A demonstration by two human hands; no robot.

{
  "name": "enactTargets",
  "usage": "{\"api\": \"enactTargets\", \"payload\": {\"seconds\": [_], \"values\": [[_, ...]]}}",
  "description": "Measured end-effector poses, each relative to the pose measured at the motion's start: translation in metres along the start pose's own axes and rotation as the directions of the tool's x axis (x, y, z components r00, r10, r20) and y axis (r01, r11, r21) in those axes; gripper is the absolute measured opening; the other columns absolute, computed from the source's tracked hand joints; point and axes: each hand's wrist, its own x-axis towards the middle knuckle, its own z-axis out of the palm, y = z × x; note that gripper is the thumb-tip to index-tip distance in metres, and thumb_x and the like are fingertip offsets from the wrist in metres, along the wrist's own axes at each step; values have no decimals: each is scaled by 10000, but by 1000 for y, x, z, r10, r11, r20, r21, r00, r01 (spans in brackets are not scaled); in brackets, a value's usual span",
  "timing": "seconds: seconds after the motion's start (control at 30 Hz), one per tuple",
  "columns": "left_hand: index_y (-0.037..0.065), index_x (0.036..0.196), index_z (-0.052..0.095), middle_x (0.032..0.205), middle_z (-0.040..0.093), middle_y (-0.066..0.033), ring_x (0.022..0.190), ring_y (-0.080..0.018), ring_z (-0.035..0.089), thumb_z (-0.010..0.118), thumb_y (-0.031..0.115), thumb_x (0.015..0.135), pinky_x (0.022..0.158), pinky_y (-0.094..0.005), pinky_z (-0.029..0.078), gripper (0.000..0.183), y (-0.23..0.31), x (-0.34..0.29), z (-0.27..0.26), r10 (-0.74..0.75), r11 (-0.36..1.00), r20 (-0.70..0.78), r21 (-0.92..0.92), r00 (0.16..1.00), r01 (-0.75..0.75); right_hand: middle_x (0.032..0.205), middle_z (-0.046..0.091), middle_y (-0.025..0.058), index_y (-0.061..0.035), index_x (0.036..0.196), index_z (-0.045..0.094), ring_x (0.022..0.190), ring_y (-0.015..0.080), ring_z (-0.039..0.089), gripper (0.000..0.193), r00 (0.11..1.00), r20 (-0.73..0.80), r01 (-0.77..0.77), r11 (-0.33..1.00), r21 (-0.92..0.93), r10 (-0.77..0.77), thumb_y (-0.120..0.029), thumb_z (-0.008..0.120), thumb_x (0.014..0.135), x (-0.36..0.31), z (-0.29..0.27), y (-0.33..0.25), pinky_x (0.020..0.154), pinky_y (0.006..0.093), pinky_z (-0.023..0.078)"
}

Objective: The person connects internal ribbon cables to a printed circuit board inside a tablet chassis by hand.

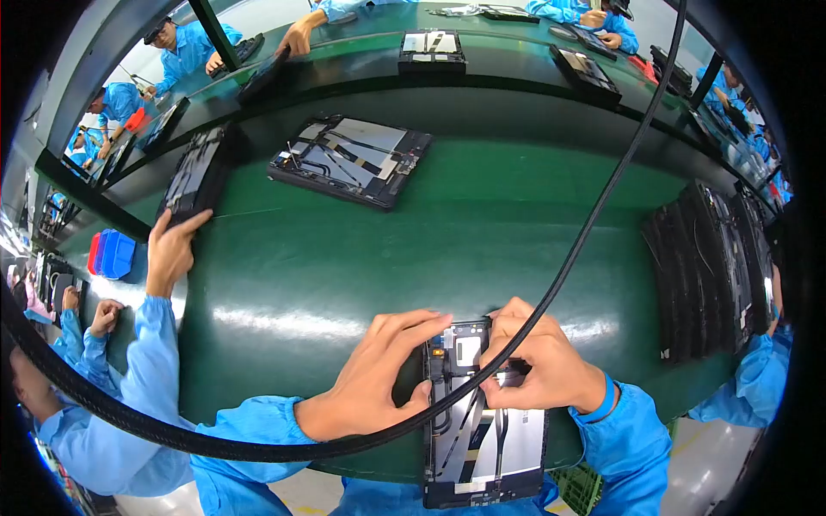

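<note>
An opened tablet (465,439), its inner plates, flat cables and dark frame bared, lies lengthwise in front of me at the near table edge. My left hand (370,370) rests along its left side, fingers stretched toward the top corner and thumb apart from them at the left edge. Over the tablet's upper right part, my right hand (546,357) is closed in a pinch. Whatever sits between its fingertips is too small and too covered to name. A blue band (607,400) circles the right wrist. Part of a thick black cable (594,215) crosses in front of the view, near the right hand.
Another opened tablet (353,159) lies farther back. At the left, a co-worker's hand (168,254) touches a stack of devices (196,172). A tall dark stack (701,271) stands at the right. Behind runs a raised shelf (344,73) with more tablets; a blue bin (115,254) is at left.
</note>
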Motion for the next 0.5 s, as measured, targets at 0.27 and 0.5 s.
{"api": "enactTargets", "payload": {"seconds": [0.27,0.5], "values": [[124,952,780,1096,663,-43,1112,-306,595,806,119,751,1025,-556,542,203,5,-4,2,216,947,-88,263,972,-187,845,599,-20,-150,768,758,934,271,592,151,998,52,22,996,-84,-18,-157,860,657,-4,-5,-5,778,400,498],[181,1012,862,890,698,13,863,-257,626,774,180,678,846,-443,582,345,8,-10,3,380,835,-44,445,924,-323,861,597,-18,-154,763,763,953,272,602,149,999,47,22,998,-53,-20,-149,855,646,-8,-8,-2,772,401,498]]}}
